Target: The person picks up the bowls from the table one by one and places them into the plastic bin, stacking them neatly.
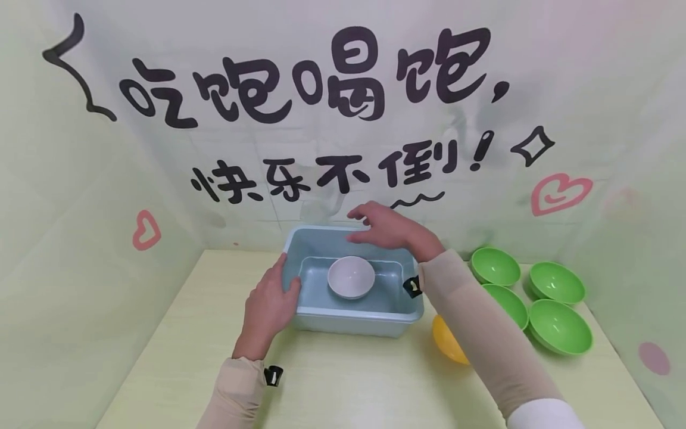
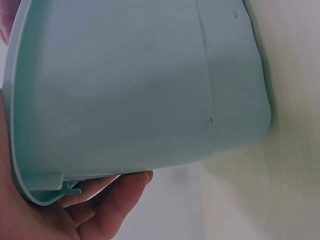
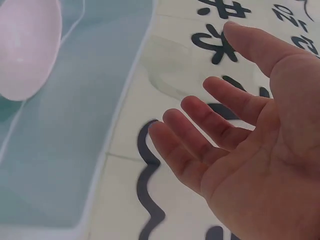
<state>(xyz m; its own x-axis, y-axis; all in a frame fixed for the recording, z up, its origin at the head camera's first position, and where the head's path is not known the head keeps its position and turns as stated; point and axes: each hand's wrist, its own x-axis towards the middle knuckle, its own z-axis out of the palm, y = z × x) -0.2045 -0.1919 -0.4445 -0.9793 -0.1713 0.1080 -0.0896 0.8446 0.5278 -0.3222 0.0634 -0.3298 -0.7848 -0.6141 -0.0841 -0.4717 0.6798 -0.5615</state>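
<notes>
While the left hand (image 1: 270, 304) grips the left rim of the pale blue tub (image 1: 321, 241), thumb over the edge and fingers (image 2: 117, 197) curled under the lip, the tub rests on the table (image 1: 187, 333), its long axis running left to right. 1 white bowl (image 1: 351, 277) sits inside, below and nearer than the right hand (image 1: 388, 226), which hovers over the far rim, fingers (image 3: 200, 132) relaxed, slightly spread, holding nothing. 4 green bowls (image 1: 557, 283) and 1 yellow bowl (image 1: 447, 342) lie to the right.
</notes>
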